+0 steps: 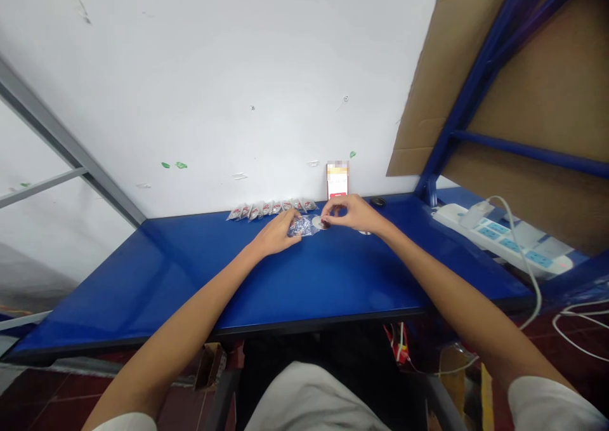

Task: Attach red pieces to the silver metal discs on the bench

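Observation:
My left hand [277,233] grips a small clear plastic bag [301,226] over the blue table, thumb at its near side and fingers at its far side. Shiny contents inside the bag are too small to make out. My right hand [351,214] is closed in a pinch on a small round whitish piece with a dark red spot [318,223], at the bag's right end. Whether that piece is stuck to the bag or lies inside it, I cannot tell. Another flat whitish piece [365,232] lies on the table, partly under my right wrist.
Several filled small bags [271,208] with red marks stand in a row along the wall. A lit phone [337,180] leans upright behind my right hand. Right of it lies a small black object [377,201]. A white power strip [504,237] with cables sits beyond the blue frame [428,190].

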Action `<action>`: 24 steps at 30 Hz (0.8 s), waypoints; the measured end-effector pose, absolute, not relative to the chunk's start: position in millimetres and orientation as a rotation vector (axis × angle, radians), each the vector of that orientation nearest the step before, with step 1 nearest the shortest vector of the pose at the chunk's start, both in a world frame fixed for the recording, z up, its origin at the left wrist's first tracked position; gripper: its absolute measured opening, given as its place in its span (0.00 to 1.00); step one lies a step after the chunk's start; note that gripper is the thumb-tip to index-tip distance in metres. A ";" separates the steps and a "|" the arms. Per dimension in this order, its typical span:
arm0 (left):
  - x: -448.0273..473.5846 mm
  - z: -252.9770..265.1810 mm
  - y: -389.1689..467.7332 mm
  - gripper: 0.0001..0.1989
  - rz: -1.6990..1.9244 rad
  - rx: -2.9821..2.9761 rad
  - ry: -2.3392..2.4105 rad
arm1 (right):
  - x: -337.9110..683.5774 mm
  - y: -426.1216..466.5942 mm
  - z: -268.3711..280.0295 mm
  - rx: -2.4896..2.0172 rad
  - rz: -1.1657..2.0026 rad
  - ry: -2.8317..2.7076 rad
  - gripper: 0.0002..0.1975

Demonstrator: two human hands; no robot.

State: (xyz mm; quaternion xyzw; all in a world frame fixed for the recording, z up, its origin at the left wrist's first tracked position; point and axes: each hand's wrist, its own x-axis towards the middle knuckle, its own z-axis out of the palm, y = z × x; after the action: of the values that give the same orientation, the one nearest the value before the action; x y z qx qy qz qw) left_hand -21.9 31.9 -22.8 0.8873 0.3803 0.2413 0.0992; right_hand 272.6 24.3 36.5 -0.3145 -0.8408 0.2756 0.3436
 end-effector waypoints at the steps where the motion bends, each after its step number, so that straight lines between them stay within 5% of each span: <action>1: -20.9 -22.8 31.0 0.25 0.716 2.620 1.116 | 269.4 23.0 34.6 -0.815 0.701 -2.201 0.09; 14: -4.4 -19.7 17.1 0.21 0.714 2.479 1.045 | 260.7 24.1 20.9 -0.864 0.595 -2.255 0.07; 24: 12.4 -15.4 3.5 0.17 0.601 1.662 0.791 | 252.0 11.2 36.9 -0.847 0.987 -1.950 0.19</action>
State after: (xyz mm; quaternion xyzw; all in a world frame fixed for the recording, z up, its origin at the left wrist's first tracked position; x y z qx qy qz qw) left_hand 12.4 3.5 -15.4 0.7072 0.3365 0.2557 0.5669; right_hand 252.0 11.2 36.9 -0.3330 -0.7665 0.3882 0.3884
